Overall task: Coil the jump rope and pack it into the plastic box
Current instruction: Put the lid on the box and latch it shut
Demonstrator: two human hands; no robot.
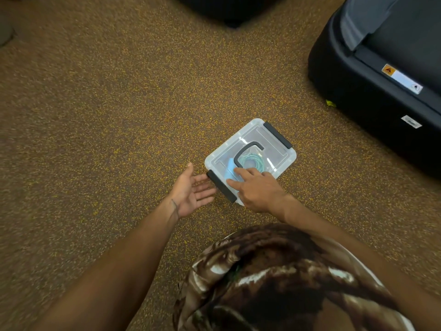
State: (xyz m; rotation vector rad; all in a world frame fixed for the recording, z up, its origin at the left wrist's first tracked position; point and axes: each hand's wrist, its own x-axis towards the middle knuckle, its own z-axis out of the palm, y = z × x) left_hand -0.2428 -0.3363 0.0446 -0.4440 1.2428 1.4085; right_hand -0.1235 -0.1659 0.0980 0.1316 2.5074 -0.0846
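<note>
Right of centre in the frame, the plastic box (250,158) sits lidded on the floor (107,115), the coiled jump rope (253,161) showing through. The right hand (256,189) presses flat on the lid; the left hand (191,192), spread and empty, nears the near latch (221,186). Best hold the lid down and snap that latch shut.

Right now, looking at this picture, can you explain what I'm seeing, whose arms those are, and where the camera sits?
There is no machine here: a person wears one wide-angle camera on the head, looking down at their own arms. On the speckled floor sits a clear plastic box, lid on, with a coiled greenish jump rope visible inside. The right hand rests on the lid's near end. The left hand is open, palm up, its fingers beside the dark latch. Neither hand holds anything. Dark equipment stands at the right.
</note>
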